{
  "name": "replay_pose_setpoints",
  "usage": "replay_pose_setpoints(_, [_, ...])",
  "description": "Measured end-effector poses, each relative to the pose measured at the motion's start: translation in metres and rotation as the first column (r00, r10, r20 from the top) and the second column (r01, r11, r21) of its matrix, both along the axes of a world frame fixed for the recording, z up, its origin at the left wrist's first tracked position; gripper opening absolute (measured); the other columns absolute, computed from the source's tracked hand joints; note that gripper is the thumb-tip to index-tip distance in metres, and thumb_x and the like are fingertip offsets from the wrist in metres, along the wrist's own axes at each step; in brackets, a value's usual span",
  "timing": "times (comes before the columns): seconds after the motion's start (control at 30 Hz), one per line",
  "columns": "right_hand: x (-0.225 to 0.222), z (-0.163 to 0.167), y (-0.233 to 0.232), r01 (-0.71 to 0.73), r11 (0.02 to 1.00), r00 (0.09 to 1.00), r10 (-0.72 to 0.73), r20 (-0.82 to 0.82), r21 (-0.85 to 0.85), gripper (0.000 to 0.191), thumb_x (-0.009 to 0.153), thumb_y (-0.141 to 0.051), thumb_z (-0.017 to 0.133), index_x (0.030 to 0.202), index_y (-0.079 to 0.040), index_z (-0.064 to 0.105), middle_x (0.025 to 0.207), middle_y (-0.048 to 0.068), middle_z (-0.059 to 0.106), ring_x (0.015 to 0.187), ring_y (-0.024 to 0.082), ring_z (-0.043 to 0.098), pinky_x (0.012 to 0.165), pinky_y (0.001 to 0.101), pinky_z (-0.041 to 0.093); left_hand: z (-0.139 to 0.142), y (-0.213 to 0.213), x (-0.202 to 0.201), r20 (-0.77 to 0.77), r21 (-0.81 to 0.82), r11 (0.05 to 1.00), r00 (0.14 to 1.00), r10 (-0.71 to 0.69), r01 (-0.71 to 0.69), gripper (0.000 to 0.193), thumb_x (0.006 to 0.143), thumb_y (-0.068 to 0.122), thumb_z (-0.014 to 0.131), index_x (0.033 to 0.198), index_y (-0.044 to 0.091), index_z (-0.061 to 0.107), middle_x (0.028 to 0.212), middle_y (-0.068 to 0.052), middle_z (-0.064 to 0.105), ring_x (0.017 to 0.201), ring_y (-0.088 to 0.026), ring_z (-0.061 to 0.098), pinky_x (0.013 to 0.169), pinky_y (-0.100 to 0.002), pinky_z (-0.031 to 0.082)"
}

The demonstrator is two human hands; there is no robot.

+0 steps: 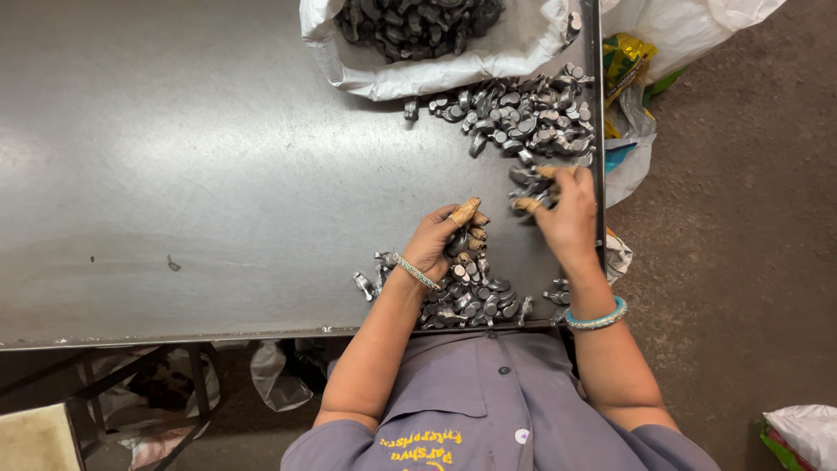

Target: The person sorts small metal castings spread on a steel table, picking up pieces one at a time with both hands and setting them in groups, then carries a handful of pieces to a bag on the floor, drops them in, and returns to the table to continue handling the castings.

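- I read this as a sorting step: small dark metal parts are being worked across the grey steel worktop (174,174), right of centre in the frame.
- My left hand (433,240) lies at centre frame, on top of the near pile of parts (475,301). Its fingers are curled loosely around a few pieces, and the capped fingertips (465,210) point up-frame.
- My right hand (567,214) is just right of it, by the worktop's right edge. Its grip is pinched on a piece or two at the lower fringe of the far pile (532,118).
- The white sack (436,65), top centre, holds more of the same parts.
- Judging from this, the next move calls for a careful pull toward the lower edge, keeping pieces off the right rim, where the floor (741,262) lies below.
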State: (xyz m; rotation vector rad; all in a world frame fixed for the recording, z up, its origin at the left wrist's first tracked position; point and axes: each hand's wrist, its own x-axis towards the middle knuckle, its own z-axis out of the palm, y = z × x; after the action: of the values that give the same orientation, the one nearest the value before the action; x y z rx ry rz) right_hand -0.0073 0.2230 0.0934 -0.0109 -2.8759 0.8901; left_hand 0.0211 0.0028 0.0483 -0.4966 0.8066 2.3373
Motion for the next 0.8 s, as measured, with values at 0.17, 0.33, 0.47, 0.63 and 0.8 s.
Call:
replay_pose_setpoints(0.17, [0.013,-0.004,-0.02,-0.061,0.988,0.998,0.061,-0.004,-0.144,0.048,0.071,-0.01,0.093,0.114,-0.003,0.072,0.107,0.01,0.058,0.081,0.019,0.062,0.075,0.0331,0.055,0.003,-0.002,-0.002,-0.042,-0.035,0.999,0.999,0.017,-0.018,0.025,0.099,0.023,0.071,0.107,0.0,0.07,0.084,-0.007,0.071,0.063,-0.012,0.067,0.046,-0.024,0.05])
replay_pose_setpoints(0.33, [0.021,0.007,-0.017,-0.136,0.98,0.99,0.141,0.029,-0.143,0.045,0.071,-0.003,0.086,0.114,-0.003,0.072,0.102,0.01,0.064,0.086,0.025,0.061,0.078,0.037,0.054,0.009,-0.016,-0.001,-0.041,-0.088,0.993,0.996,0.076,-0.08,0.023,0.095,0.021,0.071,0.109,0.003,0.07,0.089,-0.006,0.075,0.065,-0.012,0.069,0.048,-0.024,0.05])
replay_pose_setpoints(0.47, [0.028,0.011,-0.017,-0.161,0.987,0.985,0.159,-0.073,-0.027,0.032,0.078,0.002,0.078,0.108,-0.001,0.069,0.104,0.015,0.067,0.095,0.034,0.059,0.083,0.0425,0.05,0.008,-0.024,0.0,-0.036,-0.143,0.987,0.997,0.074,-0.079,0.023,0.096,0.023,0.072,0.106,0.002,0.07,0.086,-0.006,0.074,0.066,-0.012,0.07,0.044,-0.023,0.048])
replay_pose_setpoints(0.63, [0.03,0.003,-0.043,-0.168,0.985,0.986,0.168,-0.02,0.033,0.023,0.086,0.002,0.071,0.108,-0.005,0.07,0.099,0.012,0.07,0.093,0.033,0.061,0.084,0.0435,0.05,0.001,-0.017,-0.002,-0.042,-0.078,0.989,0.992,0.121,-0.124,0.022,0.096,0.019,0.072,0.108,0.001,0.07,0.091,-0.007,0.075,0.07,-0.012,0.071,0.051,-0.025,0.054])
replay_pose_setpoints(0.8, [0.021,0.008,-0.063,-0.192,0.981,0.981,0.191,0.04,0.008,0.029,0.088,0.003,0.069,0.115,-0.007,0.07,0.095,0.017,0.064,0.094,0.033,0.061,0.085,0.0411,0.05,0.004,-0.024,-0.003,-0.051,-0.086,0.979,0.982,0.181,-0.185,0.022,0.097,0.018,0.07,0.11,-0.001,0.069,0.095,-0.01,0.075,0.072,-0.013,0.071,0.054,-0.025,0.057])
